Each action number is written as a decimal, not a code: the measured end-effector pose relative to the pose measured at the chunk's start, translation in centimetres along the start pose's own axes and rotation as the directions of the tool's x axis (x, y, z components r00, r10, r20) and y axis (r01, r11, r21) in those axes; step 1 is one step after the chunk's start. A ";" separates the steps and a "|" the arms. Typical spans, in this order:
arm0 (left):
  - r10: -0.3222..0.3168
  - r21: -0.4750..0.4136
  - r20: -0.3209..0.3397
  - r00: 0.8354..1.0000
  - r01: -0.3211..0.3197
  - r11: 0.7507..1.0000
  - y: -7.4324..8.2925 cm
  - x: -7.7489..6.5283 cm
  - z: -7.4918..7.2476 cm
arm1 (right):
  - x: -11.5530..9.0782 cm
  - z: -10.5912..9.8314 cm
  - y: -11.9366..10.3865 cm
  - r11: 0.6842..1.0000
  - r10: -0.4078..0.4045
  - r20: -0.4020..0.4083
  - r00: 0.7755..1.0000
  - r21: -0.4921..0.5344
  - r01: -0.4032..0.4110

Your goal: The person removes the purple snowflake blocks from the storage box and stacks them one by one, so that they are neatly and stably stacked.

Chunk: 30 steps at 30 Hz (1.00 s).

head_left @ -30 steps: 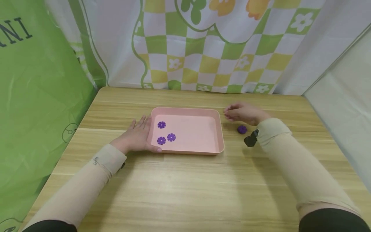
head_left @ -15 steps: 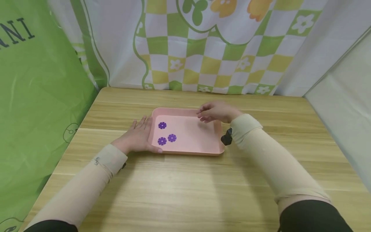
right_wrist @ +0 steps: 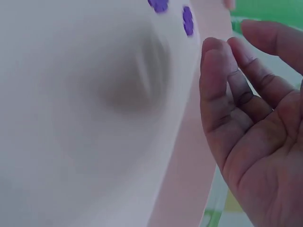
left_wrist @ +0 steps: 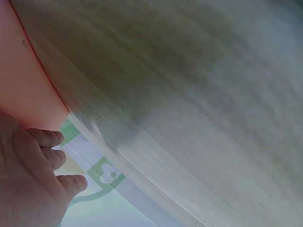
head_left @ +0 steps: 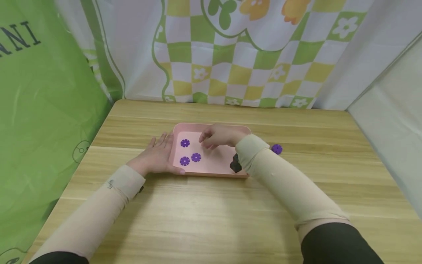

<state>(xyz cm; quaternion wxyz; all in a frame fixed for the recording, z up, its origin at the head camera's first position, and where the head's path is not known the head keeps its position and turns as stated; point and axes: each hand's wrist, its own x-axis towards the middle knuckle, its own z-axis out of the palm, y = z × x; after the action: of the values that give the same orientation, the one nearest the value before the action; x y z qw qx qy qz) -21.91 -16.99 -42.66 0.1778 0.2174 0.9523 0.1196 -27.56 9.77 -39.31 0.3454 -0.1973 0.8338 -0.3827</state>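
A shallow pink tray (head_left: 224, 167) stands on the wooden table, with purple snowflake discs (head_left: 196, 157) lying flat in its left half. My left hand (head_left: 155, 156) rests against the tray's left side, fingers straight and thumb along the front corner. Over the middle of the tray hovers my right hand (head_left: 219, 135), to the right of the discs. In the right wrist view its fingers (right_wrist: 213, 90) are loosely bent, the thumb stands apart, and nothing shows between them. Two purple discs (right_wrist: 188, 21) appear beyond the fingertips there.
Right of the tray, another purple disc piece (head_left: 277, 149) lies on the table (head_left: 204, 212), partly near the right sleeve. A green and white checked curtain (head_left: 230, 55) hangs behind the table, and a green sheet (head_left: 39, 110) hangs at the left.
My right hand has moved left from beside the tray to above its middle. The purple piece at the right, covered half a second ago, shows again. My left hand stays put.
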 end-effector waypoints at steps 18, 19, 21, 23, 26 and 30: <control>0.015 0.003 -0.007 1.000 -0.015 1.000 0.2 0.0 -0.1 | 2.3 3.4 -2.5 0.875 0.035 -0.014 0.999 -0.482 -0.037; 0.016 0.001 -0.008 1.000 -0.016 1.000 0.2 0.0 -0.1 | 2.4 3.5 -2.6 0.866 0.033 -0.007 0.999 -0.498 -0.032; 0.014 -0.001 -0.006 1.000 -0.014 1.000 0.1 0.0 -0.1 | 2.6 3.7 -2.7 0.848 0.028 0.008 1.000 -0.529 -0.020; 0.015 -0.006 -0.007 1.000 -0.015 1.000 0.0 0.0 -0.1 | 2.8 3.9 -3.0 0.823 0.024 0.018 1.000 -0.568 -0.009; 0.016 -0.012 -0.005 1.000 -0.016 1.000 0.0 -0.1 0.0 | 3.1 4.3 -3.4 0.791 0.029 0.026 0.999 -0.612 -0.007; 0.018 -0.016 -0.005 1.000 -0.018 1.000 -0.1 -0.1 0.0 | 3.3 4.6 -3.7 0.777 0.048 0.044 0.998 -0.630 -0.010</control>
<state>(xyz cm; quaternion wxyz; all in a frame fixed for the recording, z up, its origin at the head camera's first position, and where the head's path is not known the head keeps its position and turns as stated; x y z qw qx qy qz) -21.89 -17.16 -42.69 0.1764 0.2241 0.9497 0.1293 -26.20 3.12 -40.00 0.2893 -0.2993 0.9065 -0.0715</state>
